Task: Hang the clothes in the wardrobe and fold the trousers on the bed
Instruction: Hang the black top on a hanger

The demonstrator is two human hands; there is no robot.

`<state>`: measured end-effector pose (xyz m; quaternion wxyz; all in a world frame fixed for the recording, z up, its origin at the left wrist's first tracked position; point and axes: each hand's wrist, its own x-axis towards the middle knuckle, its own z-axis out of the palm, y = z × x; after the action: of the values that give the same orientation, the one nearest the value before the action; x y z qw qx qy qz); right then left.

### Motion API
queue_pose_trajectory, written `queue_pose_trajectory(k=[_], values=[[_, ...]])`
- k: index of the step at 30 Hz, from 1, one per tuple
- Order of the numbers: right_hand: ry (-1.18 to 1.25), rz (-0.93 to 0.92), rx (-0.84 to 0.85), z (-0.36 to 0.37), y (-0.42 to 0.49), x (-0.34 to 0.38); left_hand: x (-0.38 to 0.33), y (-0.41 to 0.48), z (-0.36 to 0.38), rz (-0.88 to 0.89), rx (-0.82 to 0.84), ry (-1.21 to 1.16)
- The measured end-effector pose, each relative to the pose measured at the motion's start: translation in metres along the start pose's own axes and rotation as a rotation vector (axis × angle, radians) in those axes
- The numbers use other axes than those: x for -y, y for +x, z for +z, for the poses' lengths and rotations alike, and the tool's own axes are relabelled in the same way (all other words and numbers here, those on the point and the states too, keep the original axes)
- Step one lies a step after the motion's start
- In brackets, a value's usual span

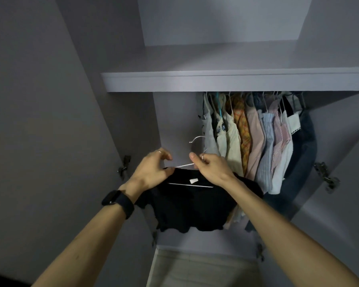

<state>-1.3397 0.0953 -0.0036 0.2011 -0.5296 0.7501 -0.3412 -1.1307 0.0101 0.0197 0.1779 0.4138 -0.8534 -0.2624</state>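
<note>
Held before the open grey wardrobe, just left of the row of hung shirts and not yet hung: a small black fabric top on a thin white wire hanger. Pinched at its shoulder by the left hand, gripped at the hanger's neck by the right hand, fingers curled narrow. Looks light, limp, apt to slide off; best carried by the stiff wire under the hook. Possibly blank, the 1 white neck label; too small to read.

matt black cloth top on thin shiny metal hanger
</note>
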Motion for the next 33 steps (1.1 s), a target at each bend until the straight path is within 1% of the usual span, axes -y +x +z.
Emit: queue_pose_trajectory(k=[2, 4, 6, 9, 11, 12, 14, 15, 16, 19, 20, 21, 23, 24, 26, 28, 29, 30, 31, 33], values=[[-0.036, 0.005, -0.05, -0.004, 0.002, -0.005, 0.028, -0.012, -0.007, -0.044, 0.057, 0.085], [-0.076, -0.014, -0.036, -0.009, 0.003, -0.007, 0.048, -0.02, -0.004, -0.049, 0.093, 0.093], [-0.091, -0.025, -0.017, -0.01, 0.003, -0.006, 0.053, -0.025, 0.002, -0.054, 0.051, 0.064], [-0.097, -0.038, -0.028, -0.01, 0.004, -0.006, 0.057, -0.026, 0.006, -0.042, -0.07, 0.018], [-0.096, -0.053, -0.029, -0.015, 0.005, -0.005, 0.058, -0.026, 0.007, -0.057, -0.148, -0.083], [-0.092, -0.061, -0.017, -0.017, 0.005, -0.005, 0.055, -0.027, 0.008, -0.091, -0.178, -0.182], [-0.146, -0.07, 0.059, -0.018, 0.004, -0.005, 0.05, -0.025, 0.008, -0.176, -0.229, -0.413], [-0.2, -0.08, 0.093, -0.016, 0.002, -0.005, 0.049, -0.022, 0.008, -0.196, -0.235, -0.473], [-0.23, -0.093, 0.098, -0.014, 0.001, -0.005, 0.049, -0.018, 0.008, -0.199, -0.216, -0.456], [-0.136, -0.112, 0.008, -0.016, -0.002, 0.001, 0.053, -0.01, 0.003, -0.219, -0.026, -0.229], [-0.13, -0.12, 0.005, -0.018, -0.001, 0.005, 0.051, -0.01, 0.0, -0.224, 0.001, -0.215], [-0.143, -0.122, 0.021, -0.02, -0.001, 0.009, 0.047, -0.009, -0.001, -0.216, -0.011, -0.222], [-0.156, -0.108, 0.064, -0.019, -0.002, 0.013, 0.031, -0.006, -0.001, -0.123, -0.093, -0.141], [-0.145, -0.093, 0.076, -0.017, -0.003, 0.014, 0.021, -0.005, 0.0, -0.071, -0.102, -0.067], [-0.089, -0.071, 0.071, -0.013, -0.004, 0.014, -0.001, -0.003, 0.006, 0.013, -0.027, 0.03], [-0.007, -0.075, 0.047, -0.011, -0.005, 0.014, -0.021, -0.001, 0.019, 0.045, 0.083, 0.067], [0.041, -0.081, 0.042, -0.01, -0.004, 0.013, -0.029, -0.001, 0.027, 0.046, 0.105, 0.062], [0.095, -0.097, 0.037, -0.011, -0.005, 0.012, -0.036, 0.001, 0.034, 0.047, 0.085, 0.036], [0.149, -0.122, 0.019, -0.012, -0.006, 0.011, -0.041, 0.002, 0.04, 0.042, 0.032, 0.001], [0.163, -0.175, -0.053, -0.018, -0.009, 0.003, -0.042, 0.005, 0.046, 0.019, -0.075, -0.067]])
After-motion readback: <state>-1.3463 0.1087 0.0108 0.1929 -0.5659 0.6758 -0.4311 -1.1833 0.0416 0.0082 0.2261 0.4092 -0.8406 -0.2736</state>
